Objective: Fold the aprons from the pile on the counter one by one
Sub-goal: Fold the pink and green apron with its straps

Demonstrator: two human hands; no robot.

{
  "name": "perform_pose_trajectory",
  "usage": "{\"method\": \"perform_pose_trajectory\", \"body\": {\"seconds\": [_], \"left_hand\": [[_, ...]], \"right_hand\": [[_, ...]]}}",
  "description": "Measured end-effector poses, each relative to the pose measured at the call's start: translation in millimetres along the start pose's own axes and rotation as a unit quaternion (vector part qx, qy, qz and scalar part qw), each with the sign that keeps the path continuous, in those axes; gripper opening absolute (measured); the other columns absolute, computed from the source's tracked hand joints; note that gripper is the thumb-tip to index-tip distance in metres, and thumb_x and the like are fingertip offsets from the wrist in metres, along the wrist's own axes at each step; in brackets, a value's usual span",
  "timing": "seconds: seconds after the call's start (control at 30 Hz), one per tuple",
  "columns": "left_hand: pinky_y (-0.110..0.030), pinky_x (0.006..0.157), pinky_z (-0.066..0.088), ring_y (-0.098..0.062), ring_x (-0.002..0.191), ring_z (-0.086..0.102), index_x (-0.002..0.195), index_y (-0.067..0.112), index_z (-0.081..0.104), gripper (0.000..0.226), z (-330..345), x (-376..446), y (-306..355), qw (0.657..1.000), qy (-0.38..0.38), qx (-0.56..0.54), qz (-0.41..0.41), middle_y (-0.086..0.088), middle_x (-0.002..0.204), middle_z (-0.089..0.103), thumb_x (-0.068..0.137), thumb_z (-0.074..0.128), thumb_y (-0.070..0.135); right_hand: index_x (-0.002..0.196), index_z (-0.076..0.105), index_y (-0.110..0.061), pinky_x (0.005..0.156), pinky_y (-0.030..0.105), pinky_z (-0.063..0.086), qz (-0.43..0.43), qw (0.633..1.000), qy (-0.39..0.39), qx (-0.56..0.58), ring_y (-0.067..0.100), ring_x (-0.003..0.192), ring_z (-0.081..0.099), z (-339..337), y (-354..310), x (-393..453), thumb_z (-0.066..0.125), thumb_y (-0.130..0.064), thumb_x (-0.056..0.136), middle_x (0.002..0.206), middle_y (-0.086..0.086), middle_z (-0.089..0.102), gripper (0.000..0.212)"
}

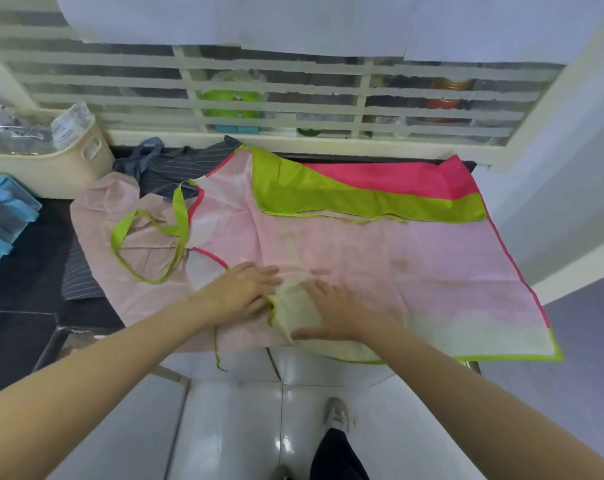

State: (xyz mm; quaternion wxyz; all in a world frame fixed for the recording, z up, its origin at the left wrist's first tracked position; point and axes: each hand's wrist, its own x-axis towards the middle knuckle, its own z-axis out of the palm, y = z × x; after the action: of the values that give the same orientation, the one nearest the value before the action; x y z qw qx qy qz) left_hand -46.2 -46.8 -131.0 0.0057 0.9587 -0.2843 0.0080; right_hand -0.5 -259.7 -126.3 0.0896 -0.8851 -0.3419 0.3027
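Note:
A pink apron (380, 251) with green and hot-pink trim lies spread flat across the dark counter (23, 271), its far side folded over to show a green and pink band (345, 192). Its green neck loop (148, 244) lies at the left. My left hand (239, 289) rests flat on the apron's near edge, fingers straight. Beside it, my right hand (331, 315) presses flat on a pale folded-up flap of the same edge. Under the apron lie a light pink apron (99, 209) and a grey striped one (175, 164).
A cream basket (68, 161) with packets stands at the back left, and a blue plastic rack (2, 216) is at the far left. A white barred window (276, 98) runs behind the counter. White floor tiles and a shoe (335, 415) are below.

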Motion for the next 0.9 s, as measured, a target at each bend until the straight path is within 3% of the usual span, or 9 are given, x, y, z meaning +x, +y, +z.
{"method": "perform_pose_trajectory", "body": {"seconds": [0.1,0.2,0.3,0.43,0.5,0.6,0.77,0.83,0.9], "left_hand": [[-0.036,0.07,0.047,-0.032,0.08,0.062,0.072,0.007,0.062,0.048,-39,36,7,0.977,-0.02,-0.143,-0.16,-0.018,0.083,0.067,0.095,0.04,0.043],[-0.036,0.058,0.031,-0.034,0.07,0.055,0.053,0.009,0.041,0.056,-73,65,-6,0.949,-0.012,-0.187,-0.254,-0.021,0.066,0.055,0.097,0.041,0.044],[-0.029,0.049,0.023,-0.021,0.052,0.036,0.048,0.015,0.03,0.058,-87,76,-24,0.881,0.039,-0.33,-0.336,-0.006,0.049,0.035,0.098,0.044,0.039],[-0.022,0.055,0.032,-0.018,0.062,0.043,0.063,0.011,0.051,0.044,-109,71,-37,0.793,0.081,-0.442,-0.412,-0.006,0.065,0.048,0.097,0.045,0.037],[-0.021,0.074,0.035,-0.019,0.085,0.05,0.094,0.009,0.061,0.038,-109,57,-47,0.787,0.023,-0.419,-0.452,-0.006,0.095,0.058,0.098,0.041,0.042],[-0.025,0.075,0.037,-0.022,0.084,0.052,0.106,0.0,0.06,0.054,-94,43,-60,0.786,-0.125,-0.374,-0.475,-0.019,0.115,0.061,0.097,0.037,0.047],[-0.039,0.079,0.05,-0.03,0.089,0.059,0.121,-0.002,0.049,0.058,-72,40,-91,0.715,-0.225,-0.394,-0.532,-0.017,0.11,0.055,0.097,0.037,0.05],[-0.034,0.075,0.052,-0.026,0.076,0.06,0.124,-0.001,0.047,0.055,-70,45,-102,0.727,-0.312,-0.332,-0.514,-0.014,0.102,0.057,0.096,0.042,0.046],[-0.031,0.082,0.048,-0.026,0.095,0.062,0.141,0.008,0.032,0.068,-66,57,-106,0.786,-0.359,-0.219,-0.453,-0.011,0.117,0.057,0.09,0.056,0.045]], "right_hand": [[0.123,0.056,-0.006,0.088,0.026,0.037,-0.024,0.974,0.087,0.207,0.023,0.117,0.053,-37,-33,-8,0.069,-0.037,0.08,0.125,0.014,0.058,0.055],[0.106,0.06,-0.004,0.077,0.027,0.042,-0.015,0.928,0.203,0.313,0.025,0.102,0.059,-80,-52,-9,0.07,-0.027,0.074,0.104,0.014,0.064,0.041],[0.13,0.041,-0.008,0.096,0.042,0.042,0.019,0.971,0.176,0.16,0.026,0.117,0.05,-96,-55,-3,0.073,-0.05,0.062,0.126,0.008,0.051,0.086],[0.127,0.042,-0.012,0.095,0.04,0.039,0.153,0.96,0.21,-0.107,0.029,0.119,0.054,-109,-14,-13,0.05,-0.01,0.089,0.125,0.008,0.057,0.039],[0.124,0.051,-0.011,0.095,0.039,0.041,0.223,0.951,0.179,-0.113,0.031,0.12,0.054,-121,15,-24,0.043,-0.007,0.091,0.127,0.011,0.057,0.034],[0.12,0.054,-0.007,0.098,0.043,0.039,0.278,0.94,0.174,-0.095,0.033,0.118,0.053,-145,54,-22,0.044,-0.006,0.088,0.125,0.013,0.057,0.033],[0.113,0.058,-0.003,0.091,0.042,0.044,0.197,0.959,0.186,-0.079,0.036,0.11,0.057,-156,80,34,0.041,-0.003,0.09,0.118,0.018,0.06,0.028],[0.116,0.056,-0.007,0.091,0.04,0.043,0.174,0.969,0.116,-0.128,0.032,0.114,0.056,-139,87,50,0.038,-0.003,0.092,0.122,0.014,0.059,0.03],[0.12,0.054,-0.009,0.098,0.042,0.038,0.189,0.966,0.045,-0.172,0.029,0.118,0.053,-124,94,54,0.037,0.0,0.092,0.125,0.01,0.057,0.034]]}}
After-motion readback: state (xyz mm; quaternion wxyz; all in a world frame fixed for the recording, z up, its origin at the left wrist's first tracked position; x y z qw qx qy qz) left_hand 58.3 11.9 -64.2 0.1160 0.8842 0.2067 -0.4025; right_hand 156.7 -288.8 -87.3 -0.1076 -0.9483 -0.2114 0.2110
